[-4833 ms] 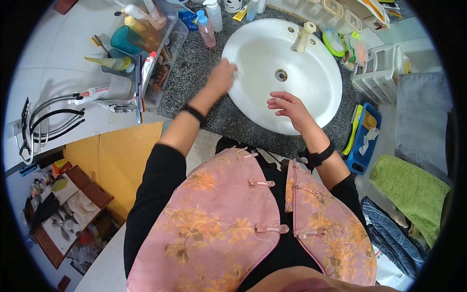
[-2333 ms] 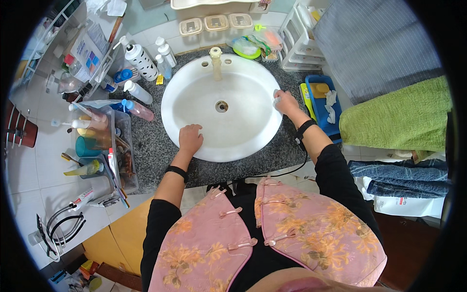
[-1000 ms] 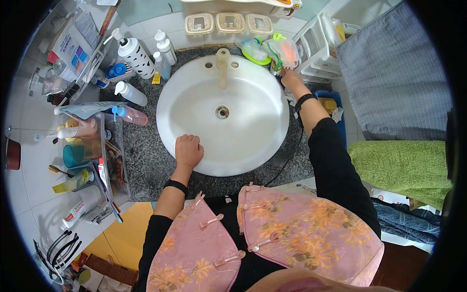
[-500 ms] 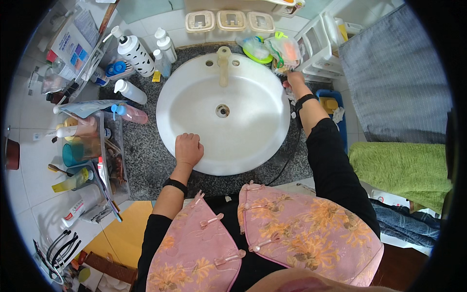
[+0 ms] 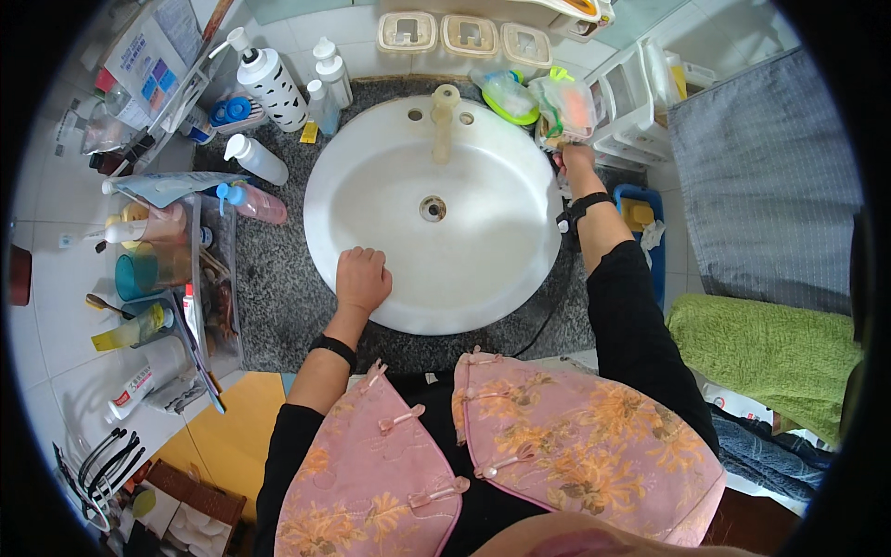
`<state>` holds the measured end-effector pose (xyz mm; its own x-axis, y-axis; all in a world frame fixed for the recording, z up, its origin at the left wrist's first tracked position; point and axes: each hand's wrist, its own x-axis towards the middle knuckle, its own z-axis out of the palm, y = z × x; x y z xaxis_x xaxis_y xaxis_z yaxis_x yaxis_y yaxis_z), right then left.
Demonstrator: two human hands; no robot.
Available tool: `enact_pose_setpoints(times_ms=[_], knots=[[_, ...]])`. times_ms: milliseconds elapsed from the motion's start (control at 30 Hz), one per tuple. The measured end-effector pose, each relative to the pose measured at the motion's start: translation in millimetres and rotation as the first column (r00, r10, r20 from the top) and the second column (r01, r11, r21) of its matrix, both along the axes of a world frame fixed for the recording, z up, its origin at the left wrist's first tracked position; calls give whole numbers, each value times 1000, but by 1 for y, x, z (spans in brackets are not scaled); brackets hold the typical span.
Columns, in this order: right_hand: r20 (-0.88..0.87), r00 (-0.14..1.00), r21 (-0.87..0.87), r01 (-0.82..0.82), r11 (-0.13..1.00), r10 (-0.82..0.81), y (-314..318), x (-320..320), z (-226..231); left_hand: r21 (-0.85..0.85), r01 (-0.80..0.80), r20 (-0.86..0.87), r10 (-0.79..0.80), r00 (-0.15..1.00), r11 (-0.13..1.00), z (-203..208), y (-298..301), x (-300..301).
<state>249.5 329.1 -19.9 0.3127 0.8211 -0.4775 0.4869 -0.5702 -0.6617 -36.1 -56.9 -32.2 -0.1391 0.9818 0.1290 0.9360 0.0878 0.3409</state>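
A white oval sink (image 5: 506, 278) is set in a speckled dark stone counter. My left hand (image 5: 363, 278) hovers over its front left rim, curled into a loose fist with nothing visible in it. Beyond the right rim, my right hand (image 5: 575, 161) reaches to a small light basket (image 5: 560, 141) at the back right, its fingers closed and partly hidden. What they hold, if anything, I cannot make out. Clear plastic bags with orange contents (image 5: 566, 107) lie on that basket. Beside them is a bright green dish (image 5: 513, 110) with a bag in it.
A beige faucet (image 5: 445, 125) stands behind the basin. Pump bottles (image 5: 276, 93) and a pink bottle (image 5: 255, 202) line the left side, near a clear organizer (image 5: 215, 278). White drawers (image 5: 626, 93) and a blue bin (image 5: 652, 218) are on the right. A black cord (image 5: 543, 325) runs along the counter.
The view has shifted slightly. My right hand stays by the basket, its fingers tucked closer against it, and a dark object now shows beside that wrist. My left hand keeps its curled pose.
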Motion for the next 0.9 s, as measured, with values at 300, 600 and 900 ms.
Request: enact_pose_setpoints(times_ms=[300,600,900], knots=[[-96,991,88,-83,993,92,-34,33,24,1,-9,-5,9,1000,1000,1,1,0],[-121,954,0,-278,961,276,-121,79,75,-25,-31,-40,30,999,999,-2,-2,0],[-149,906,75,-388,918,395,-169,66,87,-8,-30,-29,30,999,1000,-3,-1,1]])
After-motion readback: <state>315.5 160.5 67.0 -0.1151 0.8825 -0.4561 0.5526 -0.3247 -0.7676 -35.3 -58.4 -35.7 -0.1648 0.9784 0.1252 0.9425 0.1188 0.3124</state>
